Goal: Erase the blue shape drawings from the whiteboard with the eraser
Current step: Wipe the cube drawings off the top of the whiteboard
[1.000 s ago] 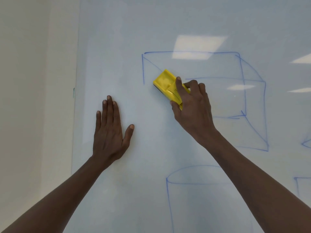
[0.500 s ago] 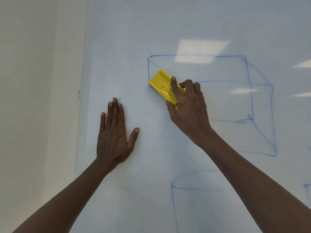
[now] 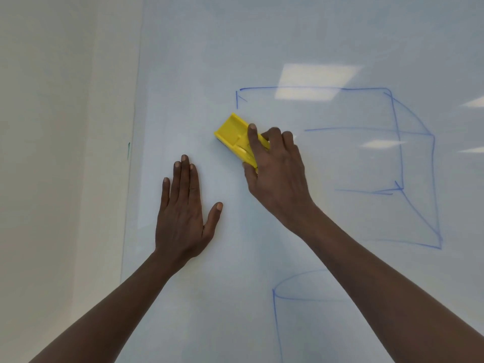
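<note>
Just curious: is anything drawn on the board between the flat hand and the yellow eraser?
No. In the head view, only bare whiteboard lies between the left hand and the eraser.

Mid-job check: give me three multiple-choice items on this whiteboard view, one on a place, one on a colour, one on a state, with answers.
1. Where is the eraser relative to the cube drawing?
A. At its left side
B. Right of it
C. Far below it, by the cylinder drawing

2. What colour is the eraser?
A. Black
B. Red
C. Yellow

3. What is the left hand doing?
A. Gripping a marker
B. Lying flat and open on the whiteboard
C. Holding the eraser

Answers:
1 A: it sits just under the cube's remaining top-left corner.
2 C: its body is bright yellow.
3 B: its fingers are spread on the board, while the right hand holds the eraser.
</note>
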`<move>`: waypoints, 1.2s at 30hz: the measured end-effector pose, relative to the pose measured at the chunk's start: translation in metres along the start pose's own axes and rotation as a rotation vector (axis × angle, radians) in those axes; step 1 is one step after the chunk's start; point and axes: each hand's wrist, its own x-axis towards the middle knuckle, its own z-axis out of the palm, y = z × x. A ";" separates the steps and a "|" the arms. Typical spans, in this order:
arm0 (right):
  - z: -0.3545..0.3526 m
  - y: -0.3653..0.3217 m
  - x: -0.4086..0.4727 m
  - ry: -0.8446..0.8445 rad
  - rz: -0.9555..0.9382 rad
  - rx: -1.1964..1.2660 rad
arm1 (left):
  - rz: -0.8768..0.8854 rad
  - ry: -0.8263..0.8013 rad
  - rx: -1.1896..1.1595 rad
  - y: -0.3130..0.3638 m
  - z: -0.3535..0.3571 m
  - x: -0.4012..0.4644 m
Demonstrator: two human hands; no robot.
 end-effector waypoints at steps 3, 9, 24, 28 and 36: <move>-0.004 0.010 -0.006 0.004 0.010 -0.004 | 0.000 -0.004 -0.002 0.000 0.000 0.000; -0.006 0.021 0.030 0.043 0.121 -0.023 | -0.003 -0.009 0.005 0.000 0.000 -0.001; -0.007 0.028 0.052 0.036 0.113 -0.030 | -0.005 -0.002 0.011 0.001 -0.001 -0.001; -0.001 0.016 0.078 0.035 0.119 -0.041 | -0.006 -0.003 0.010 0.001 -0.001 -0.001; -0.008 0.029 0.057 -0.021 0.014 -0.046 | -0.004 -0.003 0.014 0.001 0.000 -0.002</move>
